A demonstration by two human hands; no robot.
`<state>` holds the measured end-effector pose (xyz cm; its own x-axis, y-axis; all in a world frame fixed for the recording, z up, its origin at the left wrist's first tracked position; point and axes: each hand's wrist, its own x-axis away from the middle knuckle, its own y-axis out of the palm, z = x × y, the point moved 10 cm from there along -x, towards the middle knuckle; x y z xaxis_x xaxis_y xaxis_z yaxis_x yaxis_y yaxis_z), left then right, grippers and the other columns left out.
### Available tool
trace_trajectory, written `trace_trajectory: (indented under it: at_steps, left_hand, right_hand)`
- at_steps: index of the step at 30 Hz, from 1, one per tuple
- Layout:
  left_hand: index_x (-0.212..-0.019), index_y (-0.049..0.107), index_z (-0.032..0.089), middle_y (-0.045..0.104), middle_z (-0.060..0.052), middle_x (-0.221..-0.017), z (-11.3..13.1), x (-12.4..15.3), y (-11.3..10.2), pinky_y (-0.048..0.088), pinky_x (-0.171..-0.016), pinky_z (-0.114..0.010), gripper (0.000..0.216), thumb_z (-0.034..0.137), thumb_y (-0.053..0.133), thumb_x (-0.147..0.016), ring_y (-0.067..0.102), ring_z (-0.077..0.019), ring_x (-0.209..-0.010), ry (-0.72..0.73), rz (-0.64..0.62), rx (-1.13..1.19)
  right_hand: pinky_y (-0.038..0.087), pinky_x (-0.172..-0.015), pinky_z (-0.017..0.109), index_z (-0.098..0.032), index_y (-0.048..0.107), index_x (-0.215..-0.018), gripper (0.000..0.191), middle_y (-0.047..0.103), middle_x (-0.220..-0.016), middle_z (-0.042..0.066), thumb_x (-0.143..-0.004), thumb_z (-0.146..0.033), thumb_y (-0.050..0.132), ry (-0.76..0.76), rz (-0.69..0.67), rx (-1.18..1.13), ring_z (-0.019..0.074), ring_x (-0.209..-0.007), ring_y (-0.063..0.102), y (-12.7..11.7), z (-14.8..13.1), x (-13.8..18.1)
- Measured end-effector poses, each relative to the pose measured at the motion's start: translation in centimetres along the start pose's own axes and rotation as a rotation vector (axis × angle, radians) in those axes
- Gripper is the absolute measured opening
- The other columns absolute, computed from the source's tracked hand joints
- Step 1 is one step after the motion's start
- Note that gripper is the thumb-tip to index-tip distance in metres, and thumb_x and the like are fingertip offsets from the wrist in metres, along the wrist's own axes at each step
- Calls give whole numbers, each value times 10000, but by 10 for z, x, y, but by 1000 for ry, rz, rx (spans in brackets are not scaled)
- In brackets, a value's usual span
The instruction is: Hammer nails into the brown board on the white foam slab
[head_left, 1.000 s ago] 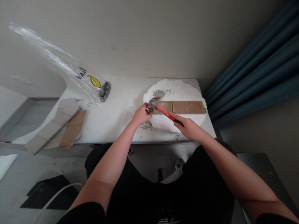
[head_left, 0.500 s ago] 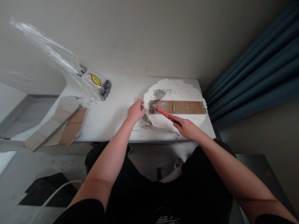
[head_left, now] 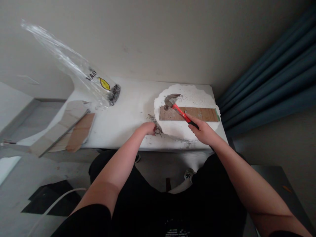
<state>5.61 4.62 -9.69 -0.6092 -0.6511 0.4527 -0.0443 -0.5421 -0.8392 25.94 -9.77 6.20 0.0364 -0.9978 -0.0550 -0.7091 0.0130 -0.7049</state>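
My right hand (head_left: 202, 131) is wrapped round the black grip of a claw hammer (head_left: 181, 113) with a red shaft. The hammer's metal head is raised over the left end of a flat wooden board (head_left: 198, 114). This board lies on a round white slab (head_left: 181, 129) with an uneven edge. Just left of the slab, my left hand (head_left: 148, 127) is low on the table with its fingers bent down among thin, dark nails (head_left: 158, 132). Its fingertips are mostly hidden, and what they pinch is too small to make out.
A clear plastic bag (head_left: 98, 86) with dark pieces at its bottom stands on the white table (head_left: 128, 112). Flattened cardboard (head_left: 80, 133) and a long, thin bar (head_left: 63, 135) lie at the left end. A blue curtain (head_left: 266, 77) hangs at right.
The hammer head has lifted off the board's left end and moved up. My left hand has come down and nearer me, into the nails beside the slab.
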Motion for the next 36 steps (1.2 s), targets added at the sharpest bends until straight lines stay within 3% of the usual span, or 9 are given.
trace_trajectory:
  at_steps: [8,14,17,20,26,30,36]
  left_hand:
    - [-816,784,199,760,-64,-797,9,7,6,473,-659,-290,201,174,683,-645,654,-206,-691,72,-106,-111]
    - [-828,775,192,765,-91,-839,12,9,4,453,-649,-303,191,190,704,-650,662,-229,-721,58,-89,-136]
    - [-827,757,194,758,-99,-856,5,9,-10,435,-634,-305,175,206,704,-661,666,-242,-741,32,-11,-118]
    - [-820,728,212,748,-61,-842,-5,14,-40,423,-633,-292,137,196,654,-706,659,-219,-744,30,149,-40]
    - [-751,703,195,716,-42,-747,-18,31,-93,486,-709,-315,72,239,663,-710,657,-201,-736,67,413,428]
    - [-829,739,182,732,-51,-789,-1,32,-106,520,-771,-339,155,281,677,-727,662,-199,-763,172,478,637]
    - [-883,768,186,758,-72,-915,26,25,-109,537,-854,-358,173,299,668,-800,676,-202,-838,240,525,657]
  right_hand:
    - [473,-1097,491,-203,490,-1546,560,611,-1460,113,-988,-241,498,120,-65,139,325,-1320,597,-1,22,1]
    - [500,-1060,490,-228,491,-1547,551,639,-1426,112,-997,-259,500,123,-80,158,329,-1296,615,2,24,2]
    - [510,-1046,485,-257,489,-1548,545,656,-1406,101,-1005,-282,498,106,-84,152,321,-1269,635,4,27,1]
    - [508,-1052,474,-254,475,-1557,554,663,-1397,104,-1005,-291,500,101,-86,143,312,-1269,637,5,29,0]
    - [510,-1051,460,-267,483,-1553,549,670,-1386,102,-1005,-278,515,100,-70,169,313,-1261,645,2,24,1]
    - [507,-1054,458,-256,471,-1560,552,662,-1396,106,-1009,-276,508,88,-81,155,307,-1280,633,2,22,1]
    - [499,-1066,470,-243,479,-1555,554,662,-1397,108,-1001,-266,499,107,-87,143,308,-1282,630,2,25,0]
